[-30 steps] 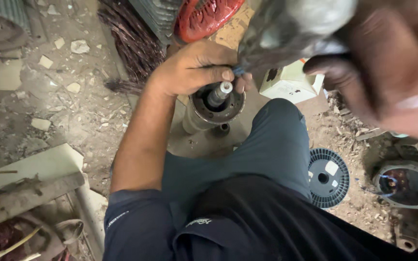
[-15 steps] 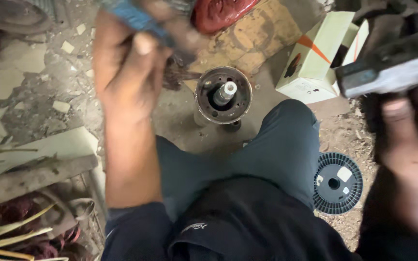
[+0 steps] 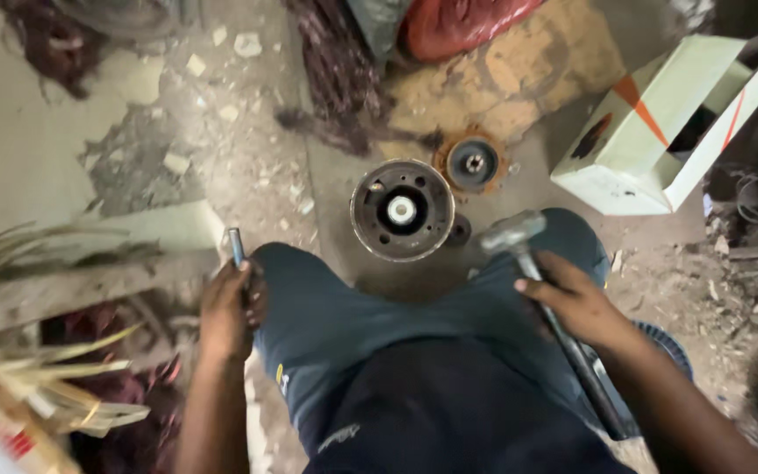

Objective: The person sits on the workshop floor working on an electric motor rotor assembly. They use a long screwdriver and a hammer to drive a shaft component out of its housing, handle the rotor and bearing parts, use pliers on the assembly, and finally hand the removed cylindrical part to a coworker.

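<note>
Head view: left hand (image 3: 228, 309) fisted around thin metal punch (image 3: 236, 250), tip poking up past the knuckles, resting by left knee. Right hand (image 3: 576, 303) grips hammer (image 3: 528, 254) handle, head just above the fingers over right knee. Round motor housing (image 3: 402, 210) on floor ahead, between both hands, untouched. Cardboard box (image 3: 660, 140) beyond right hand.

Place: you are in a rough motor repair workshop, working on the ground.
Floor: your dirt floor (image 3: 133, 175) is cracked and strewn with rubble.
Scrap: tangled copper winding wire (image 3: 335, 79) lies at its far edge.
Parts: a round motor housing (image 3: 402, 211) sits before your knees.
Tool: your right hand (image 3: 576, 303) grips a hammer (image 3: 528, 263).
</note>
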A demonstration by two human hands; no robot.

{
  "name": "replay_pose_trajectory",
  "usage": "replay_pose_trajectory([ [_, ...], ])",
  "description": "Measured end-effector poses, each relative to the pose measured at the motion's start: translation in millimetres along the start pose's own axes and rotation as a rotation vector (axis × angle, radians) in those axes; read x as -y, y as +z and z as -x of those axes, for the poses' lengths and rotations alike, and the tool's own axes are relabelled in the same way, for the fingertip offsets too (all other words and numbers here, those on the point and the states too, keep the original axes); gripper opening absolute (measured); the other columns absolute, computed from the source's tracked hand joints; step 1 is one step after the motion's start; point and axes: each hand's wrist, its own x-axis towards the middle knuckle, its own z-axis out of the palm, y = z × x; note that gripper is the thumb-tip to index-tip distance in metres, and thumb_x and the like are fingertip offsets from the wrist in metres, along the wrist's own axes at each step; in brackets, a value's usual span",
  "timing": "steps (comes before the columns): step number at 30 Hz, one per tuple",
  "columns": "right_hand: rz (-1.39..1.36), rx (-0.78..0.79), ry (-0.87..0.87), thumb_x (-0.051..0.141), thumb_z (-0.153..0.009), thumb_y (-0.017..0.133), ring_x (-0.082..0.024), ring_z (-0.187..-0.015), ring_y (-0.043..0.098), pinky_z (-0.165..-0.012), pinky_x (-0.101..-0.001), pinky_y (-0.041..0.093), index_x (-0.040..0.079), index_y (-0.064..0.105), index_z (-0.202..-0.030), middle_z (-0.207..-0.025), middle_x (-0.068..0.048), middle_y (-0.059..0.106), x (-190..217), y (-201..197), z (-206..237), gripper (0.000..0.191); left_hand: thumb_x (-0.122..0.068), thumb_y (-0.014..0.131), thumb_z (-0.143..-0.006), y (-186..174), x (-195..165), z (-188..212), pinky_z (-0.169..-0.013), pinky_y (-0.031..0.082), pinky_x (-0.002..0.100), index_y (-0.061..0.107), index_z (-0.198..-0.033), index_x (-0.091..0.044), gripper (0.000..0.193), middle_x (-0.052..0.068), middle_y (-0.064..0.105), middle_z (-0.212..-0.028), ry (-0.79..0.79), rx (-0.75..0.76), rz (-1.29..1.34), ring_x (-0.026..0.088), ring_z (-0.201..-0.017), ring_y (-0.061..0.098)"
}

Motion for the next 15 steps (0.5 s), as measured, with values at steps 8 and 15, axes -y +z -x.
replay_pose_trajectory([
  [8, 0.243, 0.44, 0.244, 0.022, -0.083, 0.073, -0.015, -0.059, 0.06, -0.047, -0.0305, 0.052, 0.015, 0.046, -0.147, -0.087, -0.008, 0.067, 55.3, 4.9, 97.5, 0.07, -0.029, 0.058, -0.095, 14.4, -3.3, 156.2, -0.043, 0.036, 0.031, 0.054, -0.102, -0.014, 0.017, 0.001, 0.048, -0.069, -0.573, -0.104, -0.065, 0.014, -0.049, 0.042],
  [15, 0.773, 0.839, -0.046, 0.022, -0.087, 0.069, -0.022, -0.096, 0.07, -0.084, -0.0361, 0.057, 0.013, 0.059, -0.138, -0.114, -0.013, 0.073, 123.4, -5.5, 140.3, 0.053, -0.036, 0.05, -0.099, 50.8, -72.3, 309.9, -0.043, 0.033, 0.028, 0.071, -0.114, -0.014, 0.034, 0.001, 0.051, -0.068, -0.445, -0.315, 0.127, 0.012, -0.048, 0.041],
])
